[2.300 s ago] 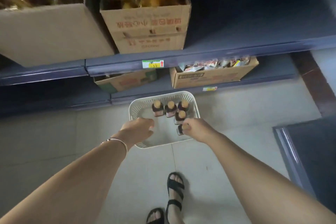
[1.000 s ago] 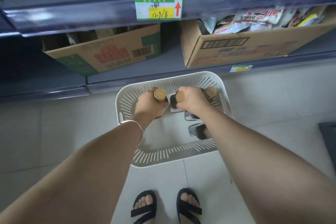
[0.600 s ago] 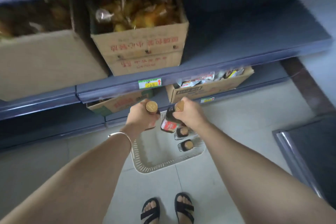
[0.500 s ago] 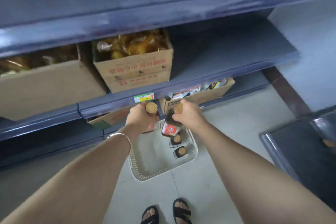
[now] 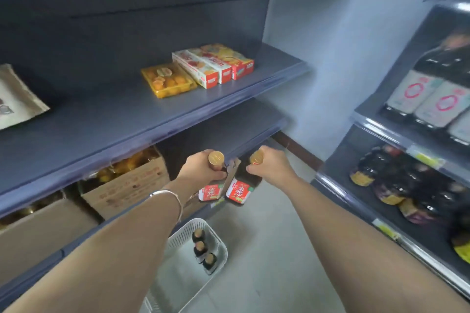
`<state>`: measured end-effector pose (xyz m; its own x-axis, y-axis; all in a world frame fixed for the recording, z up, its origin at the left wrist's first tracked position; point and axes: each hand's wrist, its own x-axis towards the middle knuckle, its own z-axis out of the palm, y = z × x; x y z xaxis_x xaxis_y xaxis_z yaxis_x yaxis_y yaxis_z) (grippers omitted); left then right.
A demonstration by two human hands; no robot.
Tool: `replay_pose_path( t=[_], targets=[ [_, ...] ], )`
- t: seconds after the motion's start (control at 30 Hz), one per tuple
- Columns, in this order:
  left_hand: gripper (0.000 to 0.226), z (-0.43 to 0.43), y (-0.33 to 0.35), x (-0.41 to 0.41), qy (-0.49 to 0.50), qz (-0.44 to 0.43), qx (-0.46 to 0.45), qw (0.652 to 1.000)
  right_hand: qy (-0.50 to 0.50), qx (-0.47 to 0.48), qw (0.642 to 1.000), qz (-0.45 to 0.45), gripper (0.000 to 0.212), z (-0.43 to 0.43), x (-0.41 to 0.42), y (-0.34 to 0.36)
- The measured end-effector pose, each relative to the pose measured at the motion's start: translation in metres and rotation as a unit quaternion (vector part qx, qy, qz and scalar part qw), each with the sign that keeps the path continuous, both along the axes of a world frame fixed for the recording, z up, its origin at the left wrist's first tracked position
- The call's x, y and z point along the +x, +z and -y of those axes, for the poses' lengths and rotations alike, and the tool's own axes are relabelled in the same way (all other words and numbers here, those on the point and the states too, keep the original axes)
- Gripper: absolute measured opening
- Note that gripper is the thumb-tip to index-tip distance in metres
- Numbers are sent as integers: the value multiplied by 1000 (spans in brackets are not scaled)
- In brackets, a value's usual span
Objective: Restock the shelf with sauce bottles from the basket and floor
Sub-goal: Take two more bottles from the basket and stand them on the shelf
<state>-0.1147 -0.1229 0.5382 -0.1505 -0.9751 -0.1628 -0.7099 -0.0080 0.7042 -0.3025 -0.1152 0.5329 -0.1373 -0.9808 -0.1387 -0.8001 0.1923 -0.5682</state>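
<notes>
Carrying 2 sauce bottles, both high above the basket (image 5: 181, 231): left hand (image 5: 201, 169) curled round the neck of 1 bottle (image 5: 211, 192), right hand (image 5: 270, 168) curled round the neck of the other (image 5: 240, 190), the 2 bottles almost touching.

Inside the basket: 3 more bottles (image 5: 200, 246), upright along its right wall.

Handling: part the pair, keep caps up, set down 1 at a time, labels outward.

Likely destination: rack of dark bottles (image 5: 407, 185), up and right of the basket.

Obscured: basket's near end cut off behind the left forearm; rack labels blurred; floor bottles not visible.
</notes>
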Motion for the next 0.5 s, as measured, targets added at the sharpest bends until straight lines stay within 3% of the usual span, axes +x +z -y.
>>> replay_pose_path(
  t=[0.2,0.5],
  targets=[
    [27,-37,31,-114,-101,26,-6,995,-93,-14,995,19,26,-71,-111,30],
    [35,-160,56,-334,-233,18,30,972,-216,-18,976,-2,25,-240,-310,59]
  ],
)
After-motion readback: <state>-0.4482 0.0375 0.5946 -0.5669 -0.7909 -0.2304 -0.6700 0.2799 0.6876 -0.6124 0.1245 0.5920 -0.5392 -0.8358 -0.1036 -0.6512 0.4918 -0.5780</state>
